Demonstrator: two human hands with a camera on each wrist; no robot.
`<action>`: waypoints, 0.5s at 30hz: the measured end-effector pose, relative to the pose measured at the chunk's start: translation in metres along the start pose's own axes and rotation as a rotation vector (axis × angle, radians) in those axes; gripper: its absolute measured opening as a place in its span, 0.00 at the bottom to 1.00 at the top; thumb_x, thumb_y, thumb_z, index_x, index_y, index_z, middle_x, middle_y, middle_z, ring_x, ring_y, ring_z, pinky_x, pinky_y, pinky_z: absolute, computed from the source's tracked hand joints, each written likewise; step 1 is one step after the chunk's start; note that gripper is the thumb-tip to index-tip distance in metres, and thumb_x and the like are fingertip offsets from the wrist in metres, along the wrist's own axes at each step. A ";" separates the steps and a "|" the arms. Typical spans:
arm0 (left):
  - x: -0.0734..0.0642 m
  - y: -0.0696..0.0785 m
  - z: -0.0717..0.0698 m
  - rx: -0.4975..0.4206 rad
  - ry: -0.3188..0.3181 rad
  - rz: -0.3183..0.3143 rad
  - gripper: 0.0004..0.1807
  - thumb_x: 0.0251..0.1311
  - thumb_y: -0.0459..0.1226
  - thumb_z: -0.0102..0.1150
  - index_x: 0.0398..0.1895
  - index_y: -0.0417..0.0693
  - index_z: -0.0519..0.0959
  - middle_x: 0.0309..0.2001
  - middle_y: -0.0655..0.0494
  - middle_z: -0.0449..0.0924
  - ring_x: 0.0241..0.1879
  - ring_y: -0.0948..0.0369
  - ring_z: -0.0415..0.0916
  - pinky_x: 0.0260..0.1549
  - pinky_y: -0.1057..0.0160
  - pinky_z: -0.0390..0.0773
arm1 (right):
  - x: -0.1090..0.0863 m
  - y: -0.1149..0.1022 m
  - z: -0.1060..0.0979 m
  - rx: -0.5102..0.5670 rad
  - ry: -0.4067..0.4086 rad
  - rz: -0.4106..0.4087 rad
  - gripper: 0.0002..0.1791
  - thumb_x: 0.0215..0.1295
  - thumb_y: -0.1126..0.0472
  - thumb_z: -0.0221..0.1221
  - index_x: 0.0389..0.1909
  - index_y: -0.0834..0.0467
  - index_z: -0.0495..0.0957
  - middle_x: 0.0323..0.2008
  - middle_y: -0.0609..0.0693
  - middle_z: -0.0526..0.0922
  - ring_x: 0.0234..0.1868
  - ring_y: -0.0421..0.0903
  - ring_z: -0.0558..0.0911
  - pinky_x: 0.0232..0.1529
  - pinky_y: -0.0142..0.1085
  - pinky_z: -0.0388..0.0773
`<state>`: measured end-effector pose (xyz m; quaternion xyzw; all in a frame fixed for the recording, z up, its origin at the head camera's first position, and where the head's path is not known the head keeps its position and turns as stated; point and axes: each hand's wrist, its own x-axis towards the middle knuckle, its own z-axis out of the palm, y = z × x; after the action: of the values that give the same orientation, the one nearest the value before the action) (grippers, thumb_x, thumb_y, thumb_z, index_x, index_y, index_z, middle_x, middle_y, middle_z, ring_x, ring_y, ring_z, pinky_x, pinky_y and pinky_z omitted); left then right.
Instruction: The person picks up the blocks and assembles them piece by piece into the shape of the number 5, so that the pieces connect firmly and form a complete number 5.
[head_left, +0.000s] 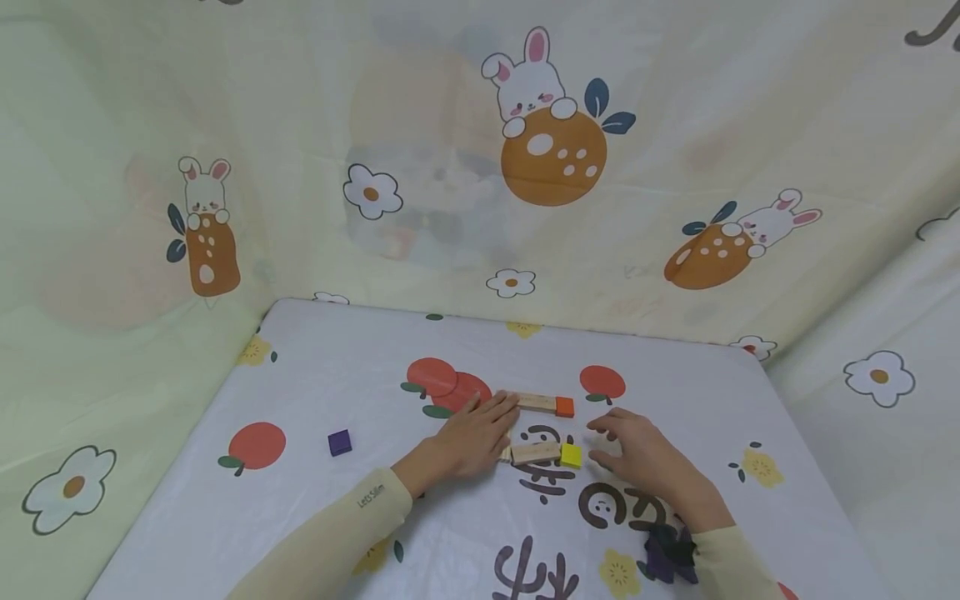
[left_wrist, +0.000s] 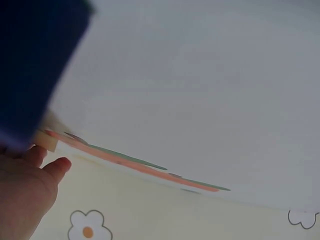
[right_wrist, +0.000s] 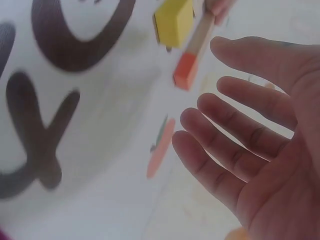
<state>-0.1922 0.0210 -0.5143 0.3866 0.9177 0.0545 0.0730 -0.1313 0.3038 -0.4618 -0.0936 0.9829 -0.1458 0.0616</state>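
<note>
My left hand (head_left: 474,435) lies palm down, fingers stretched, over the left ends of two rows of blocks. The far row shows a plain wooden block (head_left: 537,402) with an orange cube (head_left: 565,407) at its right end. In the near row, another wooden block (head_left: 536,454) meets a yellow cube (head_left: 571,456). The left palm hides part of both rows. A wooden block (left_wrist: 46,140) shows by the fingertips in the left wrist view. Just right of the cubes, my right hand (head_left: 641,454) is held with fingers apart and nothing in them.
A dark purple cube (head_left: 340,442) sits alone on the left of the printed tablecloth (head_left: 300,533). Beside the right sleeve is a dark purple and black bundle (head_left: 670,552). Printed cloth walls (head_left: 442,275) border the table at back and sides. Something dark blue (left_wrist: 35,65) blocks the left wrist view's corner.
</note>
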 end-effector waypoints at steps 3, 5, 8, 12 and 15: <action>0.001 0.000 -0.001 0.001 0.000 -0.006 0.33 0.83 0.50 0.40 0.86 0.53 0.54 0.88 0.59 0.46 0.88 0.57 0.42 0.86 0.46 0.48 | -0.003 0.008 -0.004 0.003 0.022 -0.002 0.25 0.60 0.59 0.76 0.58 0.59 0.85 0.48 0.53 0.87 0.49 0.51 0.85 0.51 0.48 0.89; 0.000 -0.001 -0.001 -0.003 -0.002 -0.009 0.34 0.83 0.50 0.39 0.87 0.53 0.53 0.88 0.59 0.46 0.88 0.57 0.41 0.86 0.46 0.48 | -0.006 0.013 -0.006 0.002 0.023 0.003 0.24 0.60 0.58 0.76 0.57 0.59 0.85 0.48 0.53 0.87 0.48 0.51 0.85 0.50 0.48 0.89; 0.000 0.000 -0.002 -0.008 -0.006 -0.013 0.34 0.83 0.50 0.40 0.87 0.54 0.53 0.88 0.59 0.46 0.88 0.57 0.41 0.86 0.46 0.47 | -0.011 0.020 -0.007 0.008 0.014 0.006 0.24 0.61 0.58 0.76 0.57 0.60 0.86 0.47 0.54 0.87 0.47 0.51 0.85 0.50 0.49 0.89; 0.000 0.000 0.000 -0.003 -0.014 -0.016 0.34 0.83 0.50 0.40 0.87 0.54 0.53 0.88 0.60 0.45 0.88 0.58 0.41 0.87 0.46 0.47 | -0.020 0.029 -0.010 0.020 0.011 0.006 0.23 0.61 0.59 0.75 0.56 0.61 0.86 0.46 0.53 0.87 0.46 0.51 0.85 0.48 0.48 0.88; 0.000 0.001 0.000 -0.001 -0.018 -0.020 0.34 0.83 0.51 0.40 0.87 0.55 0.52 0.88 0.60 0.45 0.88 0.58 0.40 0.87 0.46 0.47 | -0.027 0.037 -0.014 0.024 0.017 -0.002 0.22 0.60 0.59 0.75 0.55 0.62 0.86 0.45 0.53 0.87 0.45 0.49 0.85 0.46 0.47 0.87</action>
<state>-0.1919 0.0219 -0.5141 0.3777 0.9209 0.0509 0.0819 -0.1131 0.3482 -0.4573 -0.0926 0.9815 -0.1586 0.0540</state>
